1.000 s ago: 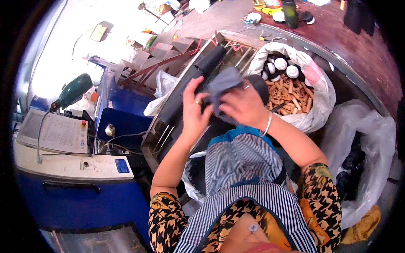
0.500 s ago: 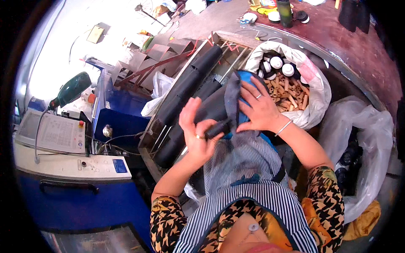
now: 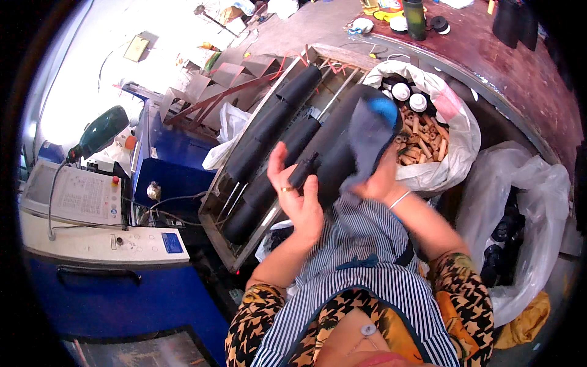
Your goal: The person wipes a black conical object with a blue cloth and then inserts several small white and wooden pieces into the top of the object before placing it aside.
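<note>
A large black cylinder (image 3: 339,137) lies slanted in front of me, over the wooden-framed rack. My left hand (image 3: 299,205) holds a short, narrow black cylindrical piece (image 3: 302,170) between thumb and fingers, beside the large cylinder's near-left side. Whether the two are joined, I cannot tell. With my right hand (image 3: 382,180) I grip a dark grey cloth (image 3: 372,137), pressed against the cylinder's right side. Its upper part shows a bright blue patch (image 3: 384,110). The right fingers are partly hidden by the cloth and blurred.
More black cylinders (image 3: 299,85) lie in the wooden-framed rack (image 3: 211,214). At right stand a white sack (image 3: 468,137) with tan tubes and white-topped pieces, and a clear plastic bag (image 3: 547,208) holding black parts. A blue machine with a control panel (image 3: 85,196) is at left.
My right hand has drawn the cloth down and nearer, uncovering more of the large black cylinder. My left hand has tilted the narrow black piece more upright and shifted slightly right.
</note>
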Demonstrator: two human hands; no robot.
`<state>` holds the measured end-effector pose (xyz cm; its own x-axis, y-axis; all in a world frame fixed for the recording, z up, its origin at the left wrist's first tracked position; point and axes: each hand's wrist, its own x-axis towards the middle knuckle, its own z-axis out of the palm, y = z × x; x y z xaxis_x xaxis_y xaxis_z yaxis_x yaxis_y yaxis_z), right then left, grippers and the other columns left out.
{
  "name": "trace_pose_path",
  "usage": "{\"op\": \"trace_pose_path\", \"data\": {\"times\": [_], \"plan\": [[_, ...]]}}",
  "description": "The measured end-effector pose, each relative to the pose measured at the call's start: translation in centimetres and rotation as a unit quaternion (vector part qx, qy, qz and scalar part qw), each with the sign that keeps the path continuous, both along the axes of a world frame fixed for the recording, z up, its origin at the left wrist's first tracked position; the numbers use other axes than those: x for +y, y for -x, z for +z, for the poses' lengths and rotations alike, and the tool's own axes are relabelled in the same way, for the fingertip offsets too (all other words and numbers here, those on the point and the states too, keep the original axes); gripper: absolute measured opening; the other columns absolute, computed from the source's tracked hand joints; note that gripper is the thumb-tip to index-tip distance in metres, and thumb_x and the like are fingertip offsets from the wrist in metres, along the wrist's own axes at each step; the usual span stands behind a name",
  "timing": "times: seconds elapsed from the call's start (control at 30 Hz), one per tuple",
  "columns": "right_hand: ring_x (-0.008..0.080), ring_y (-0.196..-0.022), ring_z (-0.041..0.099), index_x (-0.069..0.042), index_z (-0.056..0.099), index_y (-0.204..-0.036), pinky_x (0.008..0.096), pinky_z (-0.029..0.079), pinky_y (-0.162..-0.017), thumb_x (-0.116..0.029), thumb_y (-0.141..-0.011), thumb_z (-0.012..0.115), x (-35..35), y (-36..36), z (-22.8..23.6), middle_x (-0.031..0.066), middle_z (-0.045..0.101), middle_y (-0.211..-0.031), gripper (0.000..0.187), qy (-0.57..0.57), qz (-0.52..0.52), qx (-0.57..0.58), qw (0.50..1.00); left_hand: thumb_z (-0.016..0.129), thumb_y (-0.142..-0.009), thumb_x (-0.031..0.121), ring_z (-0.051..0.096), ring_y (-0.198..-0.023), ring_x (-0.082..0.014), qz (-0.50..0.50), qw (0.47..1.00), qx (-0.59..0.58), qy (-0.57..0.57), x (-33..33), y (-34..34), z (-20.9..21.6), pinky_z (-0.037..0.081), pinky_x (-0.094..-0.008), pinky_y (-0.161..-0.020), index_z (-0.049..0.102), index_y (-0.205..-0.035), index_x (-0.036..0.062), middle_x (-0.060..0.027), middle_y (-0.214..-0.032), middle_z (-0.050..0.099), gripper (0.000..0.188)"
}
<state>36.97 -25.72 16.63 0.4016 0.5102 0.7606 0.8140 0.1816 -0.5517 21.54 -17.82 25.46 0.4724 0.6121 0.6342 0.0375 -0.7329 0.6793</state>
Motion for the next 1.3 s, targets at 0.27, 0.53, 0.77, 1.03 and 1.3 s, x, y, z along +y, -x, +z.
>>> {"op": "trace_pose_path", "data": {"times": [0.27,0.53,0.77,1.03,1.3], "plan": [[0.0482,-0.123,0.042,0.004,0.033,-0.143,0.0477,0.035,-0.106,-0.037,-0.087,0.063,4.7,-4.6,-1.2,0.0302,0.040,-0.139,0.076,-0.115,-0.133,0.310,0.934,0.048,-0.102,0.032,0.050,-0.126,-0.0260,-0.058,0.883,-0.193,0.423,-0.4,-0.9,-3.3,0.039,-0.0408,-0.108,0.054,-0.116,0.0018,-0.0163,-0.137,0.052,0.034],[0.0359,-0.134,0.038,0.006,0.024,-0.146,0.0404,0.029,-0.112,-0.034,-0.086,0.060,0.2,4.0,1.7,0.0286,0.045,-0.136,0.080,0.276,-0.056,0.221,0.934,0.050,-0.097,0.021,0.061,-0.113,-0.0316,-0.035,0.688,-0.182,0.702,4.2,1.8,-5.8,0.051,-0.0444,-0.096,0.053,-0.129,-0.0049,-0.0213,-0.126,0.060,0.041],[0.0314,-0.124,0.048,-0.007,0.048,-0.137,0.0434,0.036,-0.105,-0.031,-0.087,0.057,-1.2,-2.8,-1.6,0.0134,0.054,-0.133,0.056,0.145,-0.035,0.045,0.988,0.049,-0.099,0.019,0.063,-0.109,-0.0317,-0.021,0.600,-0.006,0.799,6.0,5.1,-9.0,0.053,-0.0435,-0.094,0.055,-0.126,-0.0061,-0.0208,-0.123,0.062,0.037],[0.0350,-0.102,0.061,-0.001,0.060,-0.111,0.0411,0.048,-0.087,-0.044,-0.091,0.057,5.1,-12.0,-16.3,0.0219,0.063,-0.104,0.048,0.306,0.003,0.325,0.895,0.057,-0.097,0.029,0.061,-0.106,-0.0216,-0.176,0.766,0.078,0.613,6.5,5.4,-9.4,0.050,-0.0347,-0.092,0.054,-0.117,-0.0001,-0.0164,-0.117,0.063,0.035],[0.0296,-0.102,0.063,-0.004,0.063,-0.108,0.0428,0.055,-0.076,-0.020,-0.086,0.057,0.8,-15.6,-23.8,0.0138,0.056,-0.125,0.027,0.490,-0.301,-0.058,0.816,0.065,-0.090,0.035,0.055,-0.107,-0.0189,-0.197,0.849,0.179,0.457,5.8,5.9,-9.0,0.041,-0.0298,-0.094,0.056,-0.104,0.0026,-0.0104,-0.113,0.062,0.037]]}}
